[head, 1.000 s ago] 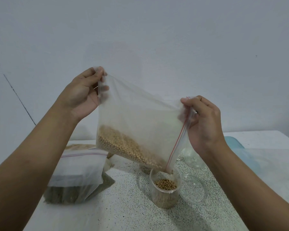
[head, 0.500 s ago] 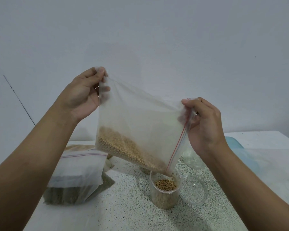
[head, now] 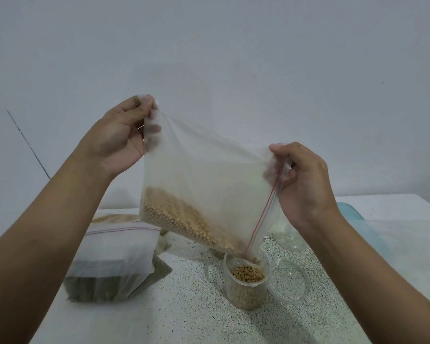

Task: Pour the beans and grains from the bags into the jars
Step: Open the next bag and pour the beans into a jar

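I hold a clear zip bag of soybeans (head: pixel 204 184) tilted in the air. My left hand (head: pixel 117 140) pinches its raised bottom corner. My right hand (head: pixel 303 177) grips the mouth end by the red zip line. The lowest corner of the mouth hangs just over a clear plastic jar (head: pixel 246 291) on the speckled table (head: pixel 184 306). Soybeans lie along the bag's lower edge and fill much of the jar.
A second zip bag of dark green grains (head: pixel 110 266) lies at the left, with another bag partly hidden behind it. The jar's clear lid (head: pixel 289 281) rests to the right of the jar. An empty clear jar (head: pixel 287 238) and a blue lid (head: pixel 352 214) sit further right.
The bag has stayed tilted over the jar with both hands in nearly the same place. The bean level in the jar looks slightly higher.
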Demonstrator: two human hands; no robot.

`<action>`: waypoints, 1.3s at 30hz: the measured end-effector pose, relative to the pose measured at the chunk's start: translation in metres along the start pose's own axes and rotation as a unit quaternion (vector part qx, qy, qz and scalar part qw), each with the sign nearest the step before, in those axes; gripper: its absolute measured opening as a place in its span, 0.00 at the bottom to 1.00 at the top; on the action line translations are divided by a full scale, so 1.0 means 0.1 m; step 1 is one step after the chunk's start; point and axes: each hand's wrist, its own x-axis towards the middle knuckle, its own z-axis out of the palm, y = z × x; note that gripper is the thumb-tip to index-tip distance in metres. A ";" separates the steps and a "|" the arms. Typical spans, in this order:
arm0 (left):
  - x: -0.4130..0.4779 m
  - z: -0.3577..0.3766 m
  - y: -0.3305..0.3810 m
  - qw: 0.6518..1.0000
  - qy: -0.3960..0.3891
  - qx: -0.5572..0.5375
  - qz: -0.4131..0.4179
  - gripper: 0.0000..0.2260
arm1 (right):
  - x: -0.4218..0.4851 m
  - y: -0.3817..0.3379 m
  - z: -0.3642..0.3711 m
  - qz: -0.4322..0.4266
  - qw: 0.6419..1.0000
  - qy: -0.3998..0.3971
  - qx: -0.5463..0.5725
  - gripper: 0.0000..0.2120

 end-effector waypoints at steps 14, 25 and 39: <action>0.01 -0.02 0.06 1.000 0.007 0.012 0.014 0.14 | 0.03 0.04 0.03 0.009 1.000 -0.012 0.003 0.10; 0.02 -0.08 0.09 1.000 0.013 0.007 0.015 0.14 | 0.03 0.05 0.11 0.018 1.000 -0.019 0.006 0.10; 0.05 -0.04 0.14 1.000 0.007 0.004 0.015 0.14 | 0.02 -0.01 0.14 -0.002 1.000 -0.008 0.010 0.13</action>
